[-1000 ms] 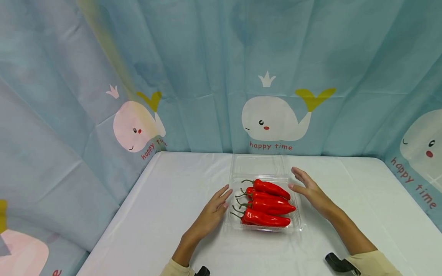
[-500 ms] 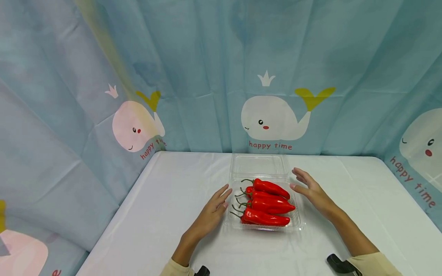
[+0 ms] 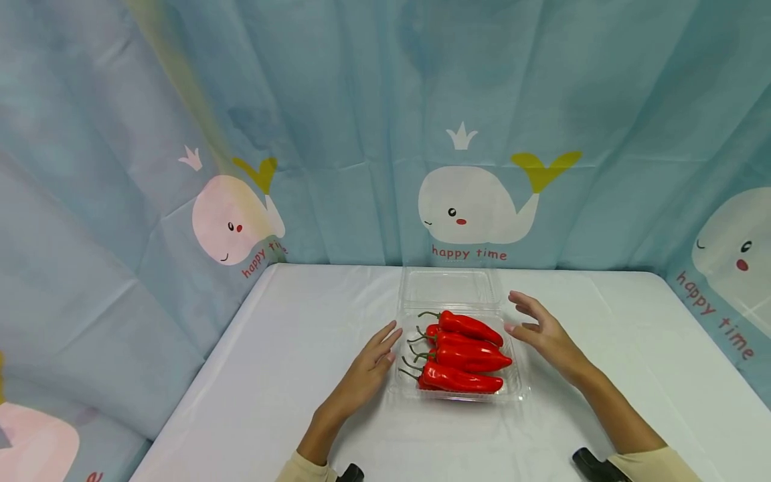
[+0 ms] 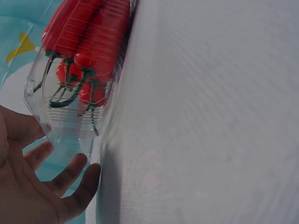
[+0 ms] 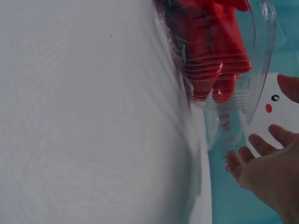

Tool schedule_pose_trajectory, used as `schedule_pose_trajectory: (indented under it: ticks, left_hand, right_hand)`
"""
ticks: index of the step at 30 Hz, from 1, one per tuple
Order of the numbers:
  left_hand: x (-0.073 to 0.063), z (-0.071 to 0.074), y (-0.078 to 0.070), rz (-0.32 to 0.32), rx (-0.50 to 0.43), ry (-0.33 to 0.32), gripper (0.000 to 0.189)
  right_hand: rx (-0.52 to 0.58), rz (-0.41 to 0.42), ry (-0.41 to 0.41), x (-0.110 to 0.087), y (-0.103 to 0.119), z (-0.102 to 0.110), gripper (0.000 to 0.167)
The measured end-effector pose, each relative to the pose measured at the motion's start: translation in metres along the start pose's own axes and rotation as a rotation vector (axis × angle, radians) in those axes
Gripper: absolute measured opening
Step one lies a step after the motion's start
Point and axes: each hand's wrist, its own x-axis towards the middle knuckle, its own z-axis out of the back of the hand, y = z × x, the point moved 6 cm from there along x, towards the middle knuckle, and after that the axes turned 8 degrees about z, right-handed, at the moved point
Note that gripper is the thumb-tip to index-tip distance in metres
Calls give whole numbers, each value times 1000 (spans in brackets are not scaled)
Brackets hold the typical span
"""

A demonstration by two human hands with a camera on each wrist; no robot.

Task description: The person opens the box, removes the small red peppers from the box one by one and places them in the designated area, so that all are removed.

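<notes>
Several red chili peppers (image 3: 460, 357) with green stems lie in a clear plastic clamshell box (image 3: 458, 396), its lid (image 3: 448, 288) folded back behind it. At the box's left side, my left hand (image 3: 361, 376) has its fingers spread and grips nothing. In the left wrist view the left thumb (image 4: 28, 126) lies at the box rim; I cannot tell whether it touches. My right hand (image 3: 551, 340) hovers by the box's right side, fingers extended and apart from it. The right wrist view shows the right hand (image 5: 275, 172) with nothing in it, beside the see-through wall (image 5: 259, 70).
A white cloth covers the table (image 3: 253, 402). Its back edge meets a blue curtain (image 3: 343, 134) printed with whales, which also runs along the left and right. Black wrist gear (image 3: 596, 464) shows at the right sleeve.
The whole head view has shifted slightly. Both hands, the box and the peppers keep almost the same places relative to each other.
</notes>
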Motion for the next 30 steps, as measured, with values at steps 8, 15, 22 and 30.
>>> schedule_pose_trajectory:
  ticks: [8,15,22,30]
  left_hand:
    - [0,-1,-1,-7,-2,-7,50]
    - [-1,0,-3,-3,-4,-11,50]
    - [0,0,-2,-9,-3,-9,50]
    - [0,0,-2,-14,1,-9,51]
  right_hand:
    - [-34,95,-33,-4,21,-4,72]
    - [-44,146,-24,-8,37,-12,73]
    - [-4,205,5,-11,51,-22,68]
    - [25,193,57,-15,56,-36,66]
